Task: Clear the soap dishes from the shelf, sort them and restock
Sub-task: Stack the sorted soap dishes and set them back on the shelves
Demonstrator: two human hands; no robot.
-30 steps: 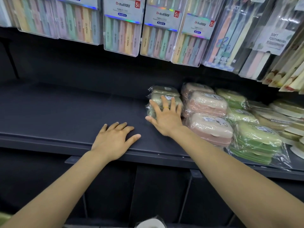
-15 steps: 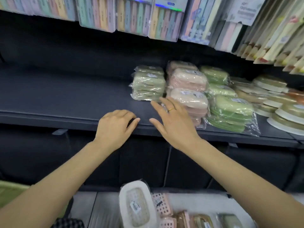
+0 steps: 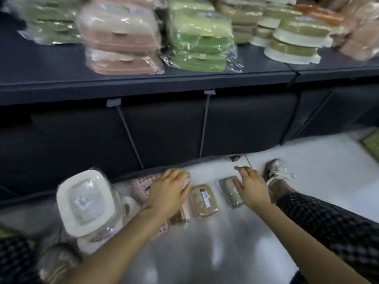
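Both your hands have dropped from the shelf edge to the floor, and your view has tipped down with them. Your left hand (image 3: 168,193) hovers with fingers loosely spread and released, gripping nothing, over a pink perforated soap dish (image 3: 143,185) and just beside a tan wrapped soap dish (image 3: 203,199). Your right hand (image 3: 249,187) is also released, fingers relaxed, its edge over the grey-green wrapped soap dish (image 3: 230,191) lying next to the tan one; whether it touches the wrap you cannot tell through the blur. To the left, a white square dish (image 3: 86,201) sits on top of a small pile. Up on the dark shelf (image 3: 143,83), the sorted stacks stand side by side: pink dishes (image 3: 121,37), green dishes (image 3: 199,37), and white-rimmed olive dishes (image 3: 293,44) further right. Your sandalled foot (image 3: 276,175) rests on the pale floor (image 3: 320,160) just beside your right hand.
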